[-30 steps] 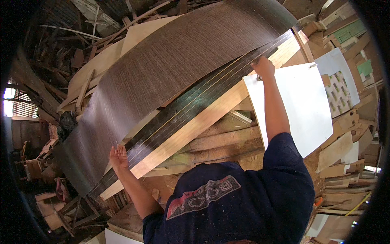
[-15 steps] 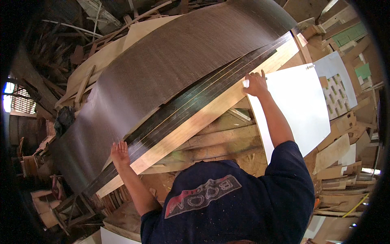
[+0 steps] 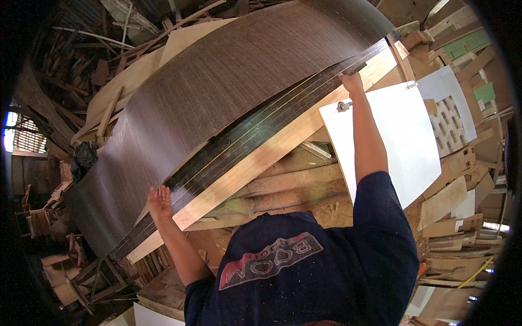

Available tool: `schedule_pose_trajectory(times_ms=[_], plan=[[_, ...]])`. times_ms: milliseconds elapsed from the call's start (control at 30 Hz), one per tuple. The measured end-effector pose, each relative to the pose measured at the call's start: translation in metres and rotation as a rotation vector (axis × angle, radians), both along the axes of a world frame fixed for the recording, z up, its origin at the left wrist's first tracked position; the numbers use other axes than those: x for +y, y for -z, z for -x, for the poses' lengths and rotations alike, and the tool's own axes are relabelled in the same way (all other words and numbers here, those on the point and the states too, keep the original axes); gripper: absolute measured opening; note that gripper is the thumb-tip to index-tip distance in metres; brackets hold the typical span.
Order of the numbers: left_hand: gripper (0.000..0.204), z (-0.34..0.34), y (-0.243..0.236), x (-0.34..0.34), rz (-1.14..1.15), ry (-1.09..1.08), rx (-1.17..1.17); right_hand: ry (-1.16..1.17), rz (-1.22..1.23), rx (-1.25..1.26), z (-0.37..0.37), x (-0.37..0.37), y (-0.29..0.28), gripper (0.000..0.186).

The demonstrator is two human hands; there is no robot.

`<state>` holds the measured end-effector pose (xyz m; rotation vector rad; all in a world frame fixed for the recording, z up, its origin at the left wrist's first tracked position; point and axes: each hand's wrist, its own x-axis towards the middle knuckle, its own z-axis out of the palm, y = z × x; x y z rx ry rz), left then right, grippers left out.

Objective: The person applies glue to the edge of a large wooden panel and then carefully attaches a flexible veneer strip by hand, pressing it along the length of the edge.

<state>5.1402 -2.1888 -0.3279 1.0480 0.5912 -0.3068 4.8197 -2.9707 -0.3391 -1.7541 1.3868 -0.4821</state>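
Note:
A large, dark brown wood-grain sheet [image 3: 234, 81] lies bowed upward over a long dark panel [image 3: 244, 146] marked with thin lines. A pale wooden strip [image 3: 255, 168] runs along the near side of that panel. My left hand [image 3: 160, 204] rests flat at the sheet's near-left edge, fingers stretched out, holding nothing. Further right, my right hand [image 3: 352, 84] is on the dark panel by the pale strip, its fingers closed together; what is in them is hidden. Below it lies a white board [image 3: 397, 136] with a metal hinge [image 3: 343, 106] at its corner and another hinge [image 3: 411, 85] along its edge.
Rough timbers [image 3: 293, 187] lie beneath the pale strip. Wood offcuts are heaped at the far left, and boards [image 3: 446, 206] are stacked along the right. A black plastic bag [image 3: 84, 160] sits beside the sheet's left end. A light plywood sheet [image 3: 185, 41] lies behind.
My right hand has moved from the white board's corner up and right onto the dark panel, uncovering the corner hinge. My left hand has stayed at the sheet's edge.

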Motion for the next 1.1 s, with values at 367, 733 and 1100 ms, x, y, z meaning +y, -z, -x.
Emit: schedule_pose_trajectory(times_ms=[367,733,1100], plan=[[0.039,0.062,0.018,-0.023,-0.183,0.137,-0.007,0.423,-0.341,-0.346,-0.008,-0.046,0.057,0.029],[0.077,0.172,0.012,-0.141,-1.367,1.098,-0.956,0.183,0.486,-0.386,0.006,0.027,-0.054,0.026],[0.104,0.177,0.040,-0.125,-1.433,0.845,-0.972,-0.078,0.643,-1.019,-0.004,0.143,-0.253,0.014]])
